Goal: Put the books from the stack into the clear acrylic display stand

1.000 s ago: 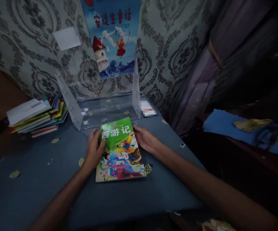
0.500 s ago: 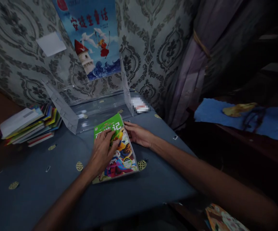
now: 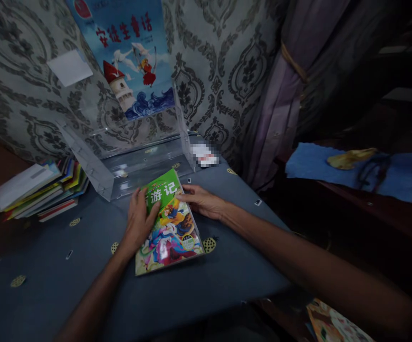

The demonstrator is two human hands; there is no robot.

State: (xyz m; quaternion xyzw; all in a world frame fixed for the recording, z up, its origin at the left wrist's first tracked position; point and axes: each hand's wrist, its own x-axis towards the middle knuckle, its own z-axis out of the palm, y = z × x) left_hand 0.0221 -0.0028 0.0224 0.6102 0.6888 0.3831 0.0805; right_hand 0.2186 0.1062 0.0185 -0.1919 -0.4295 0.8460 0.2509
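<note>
A picture book [image 3: 173, 232] with a green top, white Chinese characters and colourful cartoon figures lies face up on the table. My left hand [image 3: 139, 218] is at its upper left edge, with the thumb on the cover and the fingers curled over that side. On the opposite side, my right hand [image 3: 202, 200] grips the long edge, its thumb on top and its other fingers at the side, partly hidden. Just behind the book stands a clear plastic rack [image 3: 93, 166] with upright end panels.
Several stacked books [image 3: 45, 190] sit at the left on the dark tablecloth [image 3: 84, 280]. A blue storybook poster [image 3: 134, 61] hangs on the patterned wall covering. A blurred white card [image 3: 205, 154] lies right of the rack. A blue cloth [image 3: 312, 161] covers part of a surface at right.
My left hand has slid from the middle of the cover to its left edge, uncovering more of the title. My right thumb has come onto the cover. The view has shifted slightly.
</note>
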